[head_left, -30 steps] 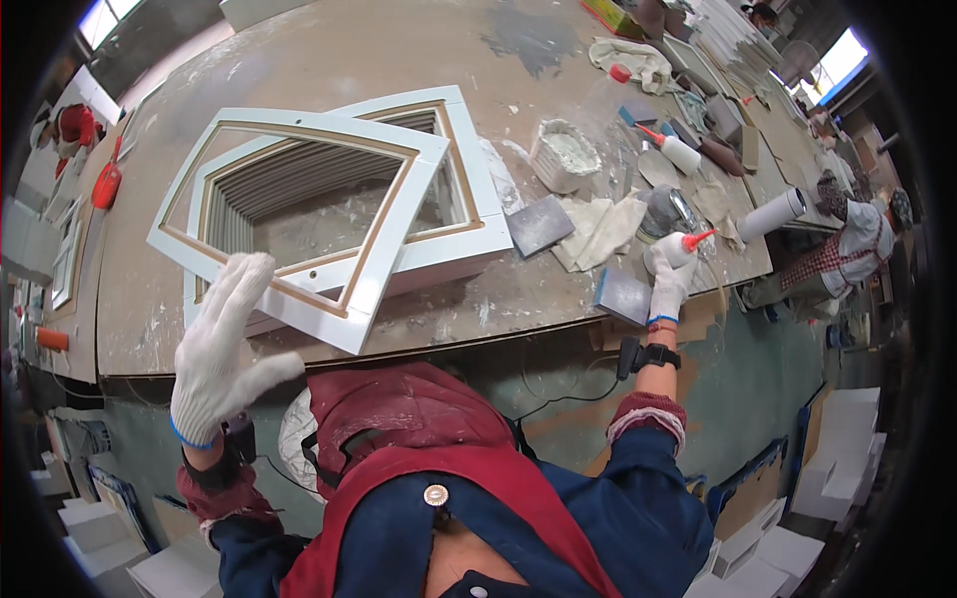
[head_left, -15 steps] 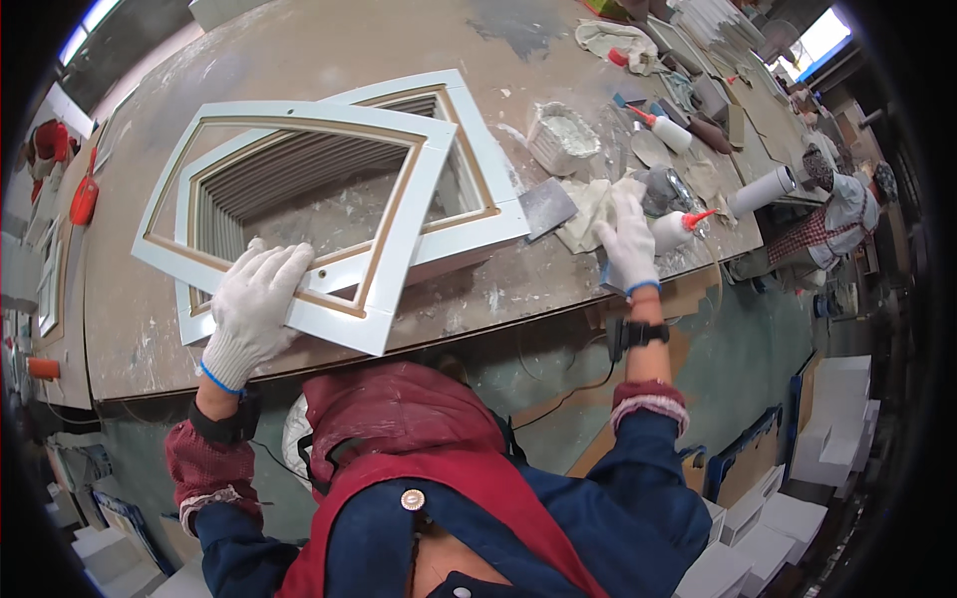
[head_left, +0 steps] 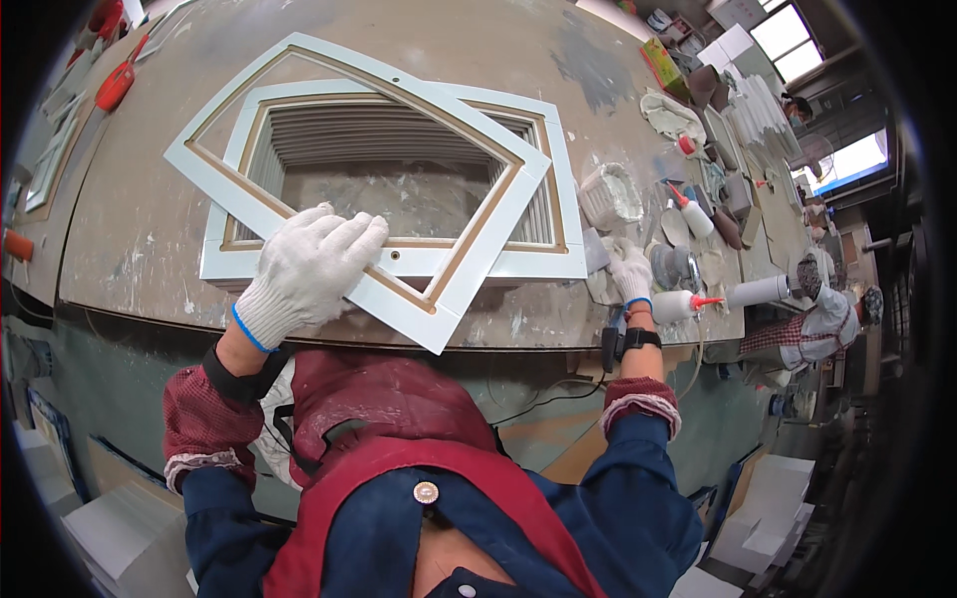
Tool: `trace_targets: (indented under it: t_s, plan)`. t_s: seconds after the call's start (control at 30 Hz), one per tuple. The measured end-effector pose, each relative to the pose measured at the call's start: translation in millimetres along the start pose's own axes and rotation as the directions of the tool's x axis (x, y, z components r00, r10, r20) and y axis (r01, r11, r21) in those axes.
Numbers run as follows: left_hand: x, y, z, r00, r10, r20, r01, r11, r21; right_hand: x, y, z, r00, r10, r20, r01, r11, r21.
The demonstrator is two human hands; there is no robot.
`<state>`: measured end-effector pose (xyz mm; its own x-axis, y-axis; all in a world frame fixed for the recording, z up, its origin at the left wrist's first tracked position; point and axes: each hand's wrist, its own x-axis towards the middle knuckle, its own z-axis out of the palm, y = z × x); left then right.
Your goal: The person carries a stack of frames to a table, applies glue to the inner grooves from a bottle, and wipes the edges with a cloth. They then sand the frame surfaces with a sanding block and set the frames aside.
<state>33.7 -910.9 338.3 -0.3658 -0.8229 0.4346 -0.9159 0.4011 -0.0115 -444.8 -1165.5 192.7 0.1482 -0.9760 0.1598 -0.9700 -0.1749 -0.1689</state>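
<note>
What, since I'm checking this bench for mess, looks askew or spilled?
The top frame sits twisted across the stack beneath, several corners jutting past its edges. The table carries a dark stain on its far side and whitish smears at left, perhaps spills.

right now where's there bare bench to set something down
Bare bench: left of the stacked white frames, below the red tool; also beyond the frames, left of the grey stain. Crowded: around the right hand, with bottles and tub.
</note>
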Motion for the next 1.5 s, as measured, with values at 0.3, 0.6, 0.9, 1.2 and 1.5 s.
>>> trace_targets:
  t_s: [0.3, 0.6, 0.9, 1.2, 1.5]
  plan:
    - [-2, -8, -12, 0.989, 0.048, 0.14, -0.04, 0.998, -0.057, -28, -93, -181, 0.869, -0.199, -0.453, 0.341, 0.905, 0.256]
    - [2, -7, -10, 0.991, 0.009, 0.133, 0.0, 0.998, -0.064, 11, -235, -171, 0.739, -0.662, -0.127, 0.633, 0.616, 0.469]
    - [1, -6, -9, 0.99, -0.008, 0.14, 0.017, 0.998, -0.062, 7, -253, -151, 0.338, -0.938, -0.08, 0.94, 0.34, -0.02]
    - [5, -7, -5, 0.99, -0.039, 0.133, 0.051, 0.994, -0.092, 8, -243, -144, 0.304, -0.953, -0.013, 0.94, 0.302, -0.16]
    - [-2, -10, -1, 0.996, -0.008, 0.091, 0.015, 0.997, -0.074, -9, -230, -152, 0.279, -0.953, -0.114, 0.95, 0.292, -0.11]
